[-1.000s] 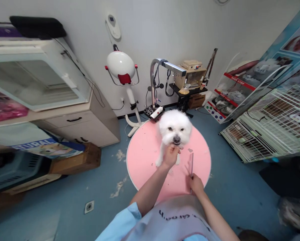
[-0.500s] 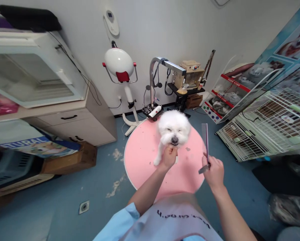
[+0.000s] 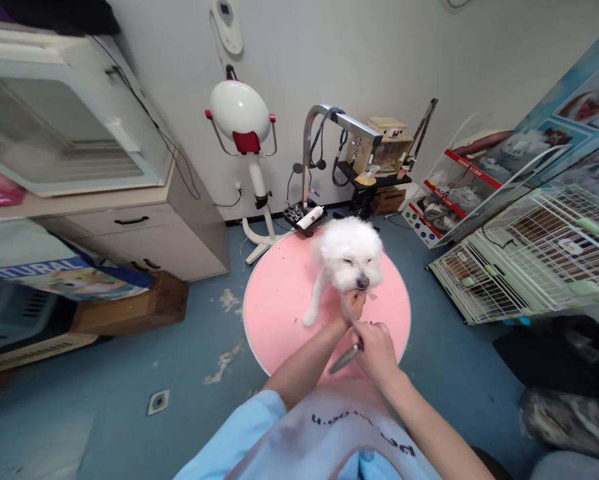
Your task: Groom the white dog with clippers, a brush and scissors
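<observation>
A fluffy white dog sits on a round pink table, its eyes nearly shut and its head tilted. My left hand is closed under its muzzle, on the chin hair. Just in front of that, my right hand grips a slim metal comb, seen almost edge-on and pointing towards the dog's muzzle. From the same hand a grey metal piece sticks out to the lower left; its kind is unclear. The comb's far end overlaps my left hand and the chin hair in view.
A metal grooming arm with hanging loops rises behind the table, beside a tool tray with a white bottle. A white-and-red dryer stands at the back left. Wire cages are on the right; hair clumps lie on the floor.
My right hand has swung left with the comb, from beside the table to the dog's muzzle. The dog's head has tilted, and my left hand has shifted slightly right with its chin.
</observation>
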The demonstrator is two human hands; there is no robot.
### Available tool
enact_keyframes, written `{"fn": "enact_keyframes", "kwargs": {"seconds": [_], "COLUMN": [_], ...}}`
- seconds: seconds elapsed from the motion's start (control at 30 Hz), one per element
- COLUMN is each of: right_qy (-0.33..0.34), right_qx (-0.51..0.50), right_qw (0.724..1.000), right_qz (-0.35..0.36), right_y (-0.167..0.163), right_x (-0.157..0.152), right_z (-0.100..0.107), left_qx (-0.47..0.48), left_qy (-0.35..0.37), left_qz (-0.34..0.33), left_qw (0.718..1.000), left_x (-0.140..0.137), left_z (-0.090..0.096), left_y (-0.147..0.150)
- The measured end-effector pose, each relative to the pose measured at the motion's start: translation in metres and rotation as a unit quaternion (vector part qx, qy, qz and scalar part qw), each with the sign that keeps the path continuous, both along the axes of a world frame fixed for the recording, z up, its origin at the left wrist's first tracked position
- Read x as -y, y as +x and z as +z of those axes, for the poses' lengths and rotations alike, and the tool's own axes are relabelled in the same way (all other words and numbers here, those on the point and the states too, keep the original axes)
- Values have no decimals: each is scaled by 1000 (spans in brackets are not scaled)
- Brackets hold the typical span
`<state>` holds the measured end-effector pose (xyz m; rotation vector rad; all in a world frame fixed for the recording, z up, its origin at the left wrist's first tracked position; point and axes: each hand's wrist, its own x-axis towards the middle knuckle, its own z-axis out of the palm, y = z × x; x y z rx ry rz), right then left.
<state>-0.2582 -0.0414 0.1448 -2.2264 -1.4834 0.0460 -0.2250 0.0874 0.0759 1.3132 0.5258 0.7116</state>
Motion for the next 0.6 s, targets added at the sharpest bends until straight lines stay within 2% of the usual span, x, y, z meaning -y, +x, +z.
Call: {"fn": "enact_keyframes", "kwargs": {"seconds": [0.07,0.1,0.13,0.23,0.3,0.37,0.47,0.53,0.6], "right_qy": [-28,-17,8,79,81,58,-21,-62,-66], "right_qx": [24,34,46,93,154,227,304,337,367], "right_qw": [993,989,990,992,985,972,951,938,926], "right_qz": [115,142,135,15,2,30,59,55,66], "right_y": [-2,-2,1,30,63,96,135,149,156], "right_x": [-5,-7,-8,-4,3,9,10,8,4], "right_z": [-1,-1,1,17,37,60,89,100,104], "left_qx": [-12,-20,-26,-28,-18,-4,23,37,45], "left_qy": [17,23,26,22,19,20,9,-3,-6], "left_qz": [7,8,7,3,7,23,44,52,59], "left_qw": [1000,1000,999,999,1000,1000,999,998,997], "left_x": [-1,-2,-3,-4,-6,-7,-9,-11,-11], "left_z": [0,1,3,7,9,10,9,7,5], "left_y": [0,0,-1,-8,-15,-24,-35,-39,-40]}}
